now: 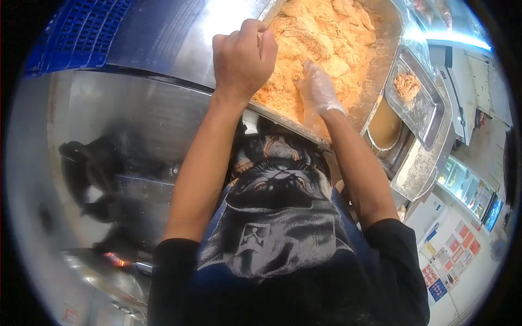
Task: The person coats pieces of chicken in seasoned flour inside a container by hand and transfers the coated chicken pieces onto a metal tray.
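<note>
A deep metal tray (pixel 383 54) at the top is filled with orange-tan, flour-coated pieces (pixel 321 32) that look like breaded chicken. My left hand (pixel 243 62) is bare and closed in a fist at the tray's left rim, appearing to grip it. In a clear plastic glove, my right hand (pixel 321 92) reaches into the coated pieces with its fingers extended. Loose breading touches the glove, and the fingertips are partly hidden. Nothing is clearly lifted in the right hand.
To the right, a smaller metal tray (pixel 421 117) with a clump of breading rests above a container of brownish liquid (pixel 386 127). A blue plastic basket (pixel 84 35) stands at upper left on a steel counter (pixel 163 41). Black-handled pans (pixel 89 168) and a flame lie at lower left.
</note>
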A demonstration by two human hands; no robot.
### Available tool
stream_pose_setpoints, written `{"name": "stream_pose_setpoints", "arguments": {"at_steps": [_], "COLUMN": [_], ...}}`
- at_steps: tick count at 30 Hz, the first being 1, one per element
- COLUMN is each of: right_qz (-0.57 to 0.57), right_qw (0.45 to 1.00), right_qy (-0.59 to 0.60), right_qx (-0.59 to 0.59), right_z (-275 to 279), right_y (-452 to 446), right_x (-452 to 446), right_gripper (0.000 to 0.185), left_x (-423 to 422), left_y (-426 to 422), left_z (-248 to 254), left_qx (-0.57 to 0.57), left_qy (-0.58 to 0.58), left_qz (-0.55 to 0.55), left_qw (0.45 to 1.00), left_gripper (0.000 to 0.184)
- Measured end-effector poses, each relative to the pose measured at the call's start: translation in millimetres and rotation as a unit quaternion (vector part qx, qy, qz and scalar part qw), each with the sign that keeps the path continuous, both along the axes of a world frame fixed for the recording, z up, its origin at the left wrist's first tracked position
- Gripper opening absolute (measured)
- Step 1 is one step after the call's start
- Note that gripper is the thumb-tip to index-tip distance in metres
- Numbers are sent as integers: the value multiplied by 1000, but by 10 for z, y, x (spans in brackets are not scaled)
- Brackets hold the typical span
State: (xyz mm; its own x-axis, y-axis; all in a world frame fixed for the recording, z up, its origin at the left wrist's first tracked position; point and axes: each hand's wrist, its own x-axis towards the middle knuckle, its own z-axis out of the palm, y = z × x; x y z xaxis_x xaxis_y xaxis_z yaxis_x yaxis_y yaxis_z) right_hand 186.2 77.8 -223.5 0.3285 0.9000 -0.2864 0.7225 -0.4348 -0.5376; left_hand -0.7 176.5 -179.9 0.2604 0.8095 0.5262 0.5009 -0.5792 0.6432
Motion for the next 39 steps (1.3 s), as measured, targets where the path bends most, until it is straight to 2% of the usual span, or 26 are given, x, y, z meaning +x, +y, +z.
{"name": "stream_pose_setpoints", "arguments": {"at_steps": [1, 3, 4, 5, 6, 7, 9, 11, 12, 15, 18, 22, 24, 25, 27, 30, 32, 34, 37, 38, 39], "right_qz": [-2, 8, 9, -89, -183, -206, -146, -16, 34, 122, 154, 195, 268, 267, 269, 265, 260, 219, 223, 218, 228], "right_qw": [1000, 992, 993, 975, 915, 890, 930, 986, 990, 971, 955, 944, 907, 907, 864, 852, 865, 919, 920, 920, 933], "right_qy": [0, 8, 7, 182, 352, 403, 330, 128, 50, -68, -95, -164, -260, -258, -355, -404, -380, -264, -258, -260, -249], "right_qx": [1, -122, -120, -93, -69, -60, -71, -108, -128, -194, -234, -208, -193, -199, -236, -203, -197, -193, -195, -197, -124], "right_z": [41, 205, 224, 240, 244, 247, 242, 235, 232, 224, 232, 363, 350, 300, 174, 165, 198, 414, 652, 580, 425], "right_y": [45, 171, 179, 205, 196, 237, 294, 350, 379, 420, 417, 454, 442, 440, 493, 559, 546, 610, 455, 392, 283], "right_x": [28, 64, 76, 82, 65, 54, 38, 34, 49, 64, 62, -106, -194, -241, -326, -350, -241, -102, -20, 32, 83], "right_gripper": [29, 26, 26, 29, 32, 32, 32, 33, 33, 34, 36, 31, 24, 24, 20, 18, 21, 26, 22, 22, 21], "left_x": [-4, -19, -17, -19, -40, -55, -41, -31, -39, -32, -50, -62, -60, -49, -50, -59, -85, -73, -97, -80, -55], "left_y": [-6, -11, -10, -3, -31, -48, -54, -52, -59, -66, -63, -44, -61, -73, -48, -49, -86, -49, -47, -37, -33], "left_z": [0, -3, 4, 9, 6, 5, 5, 10, 2, 14, -1, 49, 41, 35, 32, 3, -11, -14, -38, -44, -50], "left_qx": [1, -3, 0, -3, -11, -12, -43, -43, -44, -56, -79, -79, -103, -109, -92, -72, -69, -57, -53, -51, -49], "left_qy": [0, 9, 8, 11, 16, 15, 16, 27, 41, 32, 25, 27, 5, 5, 14, 50, 33, 10, 29, 27, 24], "left_qz": [-2, -2, -1, 0, 0, 3, 13, 15, 15, 15, 8, 3, -1, -4, -10, -3, -7, -13, -20, -19, -21], "left_qw": [1000, 1000, 1000, 1000, 1000, 1000, 999, 999, 998, 998, 997, 997, 995, 994, 996, 996, 997, 998, 998, 998, 998], "left_gripper": [11, 12, 12, 12, 13, 13, 13, 14, 15, 17, 18, 19, 20, 20, 21, 20, 21, 21, 22, 22, 23]}}
